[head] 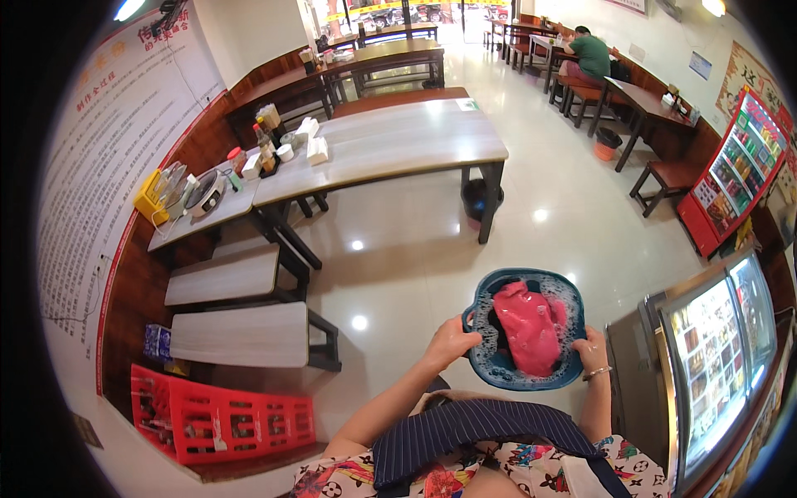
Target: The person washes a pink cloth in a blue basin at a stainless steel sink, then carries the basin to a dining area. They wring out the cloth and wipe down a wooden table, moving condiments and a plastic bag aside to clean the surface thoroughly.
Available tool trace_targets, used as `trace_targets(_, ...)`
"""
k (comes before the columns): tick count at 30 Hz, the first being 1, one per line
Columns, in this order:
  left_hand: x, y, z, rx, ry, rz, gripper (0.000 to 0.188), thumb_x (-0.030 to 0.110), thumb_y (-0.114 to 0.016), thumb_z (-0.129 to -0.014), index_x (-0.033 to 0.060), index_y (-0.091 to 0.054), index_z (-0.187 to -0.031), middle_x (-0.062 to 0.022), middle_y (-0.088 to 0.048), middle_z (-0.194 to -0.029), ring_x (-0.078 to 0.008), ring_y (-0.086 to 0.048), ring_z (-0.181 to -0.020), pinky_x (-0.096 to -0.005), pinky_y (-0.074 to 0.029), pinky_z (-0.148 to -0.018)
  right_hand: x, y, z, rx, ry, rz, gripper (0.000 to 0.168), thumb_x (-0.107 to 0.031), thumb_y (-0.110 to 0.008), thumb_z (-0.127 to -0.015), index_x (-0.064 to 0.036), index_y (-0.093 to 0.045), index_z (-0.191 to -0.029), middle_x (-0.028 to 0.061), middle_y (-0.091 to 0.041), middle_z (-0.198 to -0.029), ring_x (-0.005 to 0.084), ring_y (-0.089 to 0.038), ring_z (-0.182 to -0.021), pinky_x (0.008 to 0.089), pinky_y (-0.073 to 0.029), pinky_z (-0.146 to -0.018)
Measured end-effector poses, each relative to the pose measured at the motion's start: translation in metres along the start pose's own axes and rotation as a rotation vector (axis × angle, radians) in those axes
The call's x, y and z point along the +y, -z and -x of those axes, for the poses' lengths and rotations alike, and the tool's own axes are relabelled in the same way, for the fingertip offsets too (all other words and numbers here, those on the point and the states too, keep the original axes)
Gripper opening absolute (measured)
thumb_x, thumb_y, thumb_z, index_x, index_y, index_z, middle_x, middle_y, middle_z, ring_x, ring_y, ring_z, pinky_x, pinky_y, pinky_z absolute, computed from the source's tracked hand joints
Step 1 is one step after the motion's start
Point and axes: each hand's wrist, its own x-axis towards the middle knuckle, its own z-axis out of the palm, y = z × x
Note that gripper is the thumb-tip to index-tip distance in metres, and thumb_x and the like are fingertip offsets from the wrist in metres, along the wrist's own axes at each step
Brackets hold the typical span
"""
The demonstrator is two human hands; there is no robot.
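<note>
A blue-green plastic basin (526,381) is held up in front of my body, over the tiled floor. My left hand (453,343) grips its left rim near the handle, thumb on top. On the opposite side my right hand (590,350), with a bracelet at the wrist, has hold of the right rim. Inside the basin, a wet pink cloth (528,327) lies in water covered with white suds (485,361). Something dark shows beside the cloth, too hidden to name. The fingers under the rim are out of sight.
A long grey table (398,140) with condiment bottles (264,146) stands ahead. Benches (240,336) and a red bottle crate (243,423) are at left. A lit display fridge (716,355) stands close at right. Farther off, a person (588,56) sits by a table.
</note>
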Motion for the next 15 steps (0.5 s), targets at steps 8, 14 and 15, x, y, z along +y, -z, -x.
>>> trace_targets(8,0.050,0.118,-0.196,0.038,-0.036,-0.151,0.029,0.010,-0.053,-0.069,0.0040,-0.059,-0.097,-0.0002,-0.058,-0.070,-0.0094,-0.054,-0.057,-0.0261,-0.046,-0.051,-0.039,-0.100,-0.222,0.006,0.025,0.064,0.024,-0.006,-0.054,-0.058,0.005,-0.058,-0.079,0.0174,-0.058,-0.064,0.0271,-0.055,-0.058,0.0333,-0.044,-0.056)
trace_targets(14,0.084,0.196,-0.319,0.049,0.050,0.027,0.031,0.009,-0.053,-0.070,0.0043,-0.057,-0.100,-0.0023,-0.059,-0.074,-0.0105,-0.057,-0.060,-0.0257,-0.048,-0.051,-0.075,-0.178,-0.349,0.006,-0.053,-0.069,0.023,-0.005,-0.054,-0.058,0.004,-0.059,-0.079,0.0178,-0.059,-0.065,0.0267,-0.057,-0.059,0.0342,-0.044,-0.058)
trace_targets(15,0.090,0.205,-0.341,0.055,0.061,0.036,0.031,0.009,-0.053,-0.070,0.0043,-0.057,-0.100,-0.0025,-0.059,-0.074,-0.0105,-0.057,-0.060,-0.0253,-0.048,-0.051,-0.078,-0.185,-0.371,0.002,-0.056,-0.029,0.024,-0.006,-0.054,-0.058,0.004,-0.059,-0.080,0.0184,-0.060,-0.066,0.0273,-0.057,-0.060,0.0345,-0.045,-0.059)
